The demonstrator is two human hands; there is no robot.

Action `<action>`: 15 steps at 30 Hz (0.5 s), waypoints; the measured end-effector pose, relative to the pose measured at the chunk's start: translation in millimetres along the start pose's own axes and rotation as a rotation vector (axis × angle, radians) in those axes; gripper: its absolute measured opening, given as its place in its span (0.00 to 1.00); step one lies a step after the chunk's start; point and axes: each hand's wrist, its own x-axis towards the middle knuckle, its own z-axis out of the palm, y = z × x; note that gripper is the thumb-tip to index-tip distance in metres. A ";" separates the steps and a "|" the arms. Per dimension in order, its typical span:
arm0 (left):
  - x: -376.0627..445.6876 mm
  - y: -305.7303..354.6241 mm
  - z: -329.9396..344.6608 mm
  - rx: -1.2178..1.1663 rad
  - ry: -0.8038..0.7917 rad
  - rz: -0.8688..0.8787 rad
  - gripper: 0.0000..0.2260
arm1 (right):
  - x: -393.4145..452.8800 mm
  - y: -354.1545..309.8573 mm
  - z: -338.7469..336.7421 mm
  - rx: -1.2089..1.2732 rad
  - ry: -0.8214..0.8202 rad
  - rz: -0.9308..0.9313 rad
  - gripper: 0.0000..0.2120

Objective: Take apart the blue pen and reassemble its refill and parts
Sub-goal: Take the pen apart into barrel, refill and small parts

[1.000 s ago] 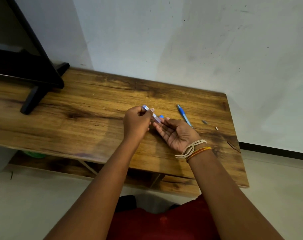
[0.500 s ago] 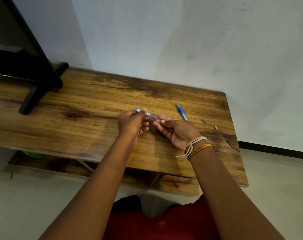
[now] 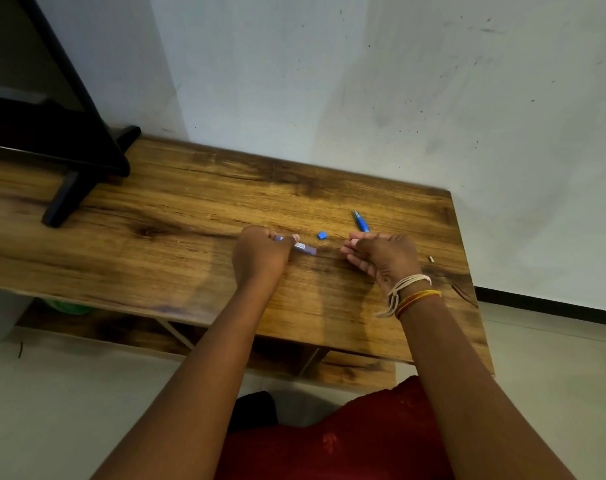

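Note:
My left hand (image 3: 260, 258) is shut on the purple-blue pen barrel (image 3: 305, 249), which sticks out to the right, low over the wooden table (image 3: 177, 271). A small blue cap piece (image 3: 322, 235) lies loose on the table just beyond the barrel's free end. My right hand (image 3: 381, 256) rests to the right, apart from the barrel, fingers loosely curled, with nothing visible in them. A blue pen section with a clear tip (image 3: 361, 221) lies behind my right hand, its near end hidden by the fingers.
A tiny metal part (image 3: 431, 259) lies near the table's right edge. A black stand with a slanted foot (image 3: 69, 192) occupies the back left. A white wall runs directly behind the table. A lower shelf (image 3: 346, 372) shows under the front edge.
My hands have drawn apart. The blue cap piece that my right hand held at the barrel's end now lies on the table, and my right hand has shifted to the right.

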 end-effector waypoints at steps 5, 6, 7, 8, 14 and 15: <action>0.6 -3.2 0.1 0.116 0.062 0.034 0.10 | 0.8 0.4 -3.0 0.013 0.021 -0.023 0.09; 0.6 -3.1 0.8 0.120 0.075 0.042 0.09 | 0.8 0.0 -2.8 0.014 0.024 -0.024 0.08; -0.5 -1.8 2.1 0.108 0.095 0.061 0.08 | 0.4 -0.4 -2.8 0.020 0.027 -0.024 0.07; -2.3 0.3 4.3 0.072 0.115 0.094 0.06 | 0.0 -0.6 -2.0 0.035 0.026 -0.021 0.07; -21.9 18.7 30.0 -0.295 -0.135 0.099 0.04 | -6.0 3.8 3.8 0.134 -0.070 -0.020 0.15; -24.2 19.7 33.6 -0.319 -0.181 0.041 0.06 | -7.0 4.5 2.7 0.114 -0.088 -0.028 0.15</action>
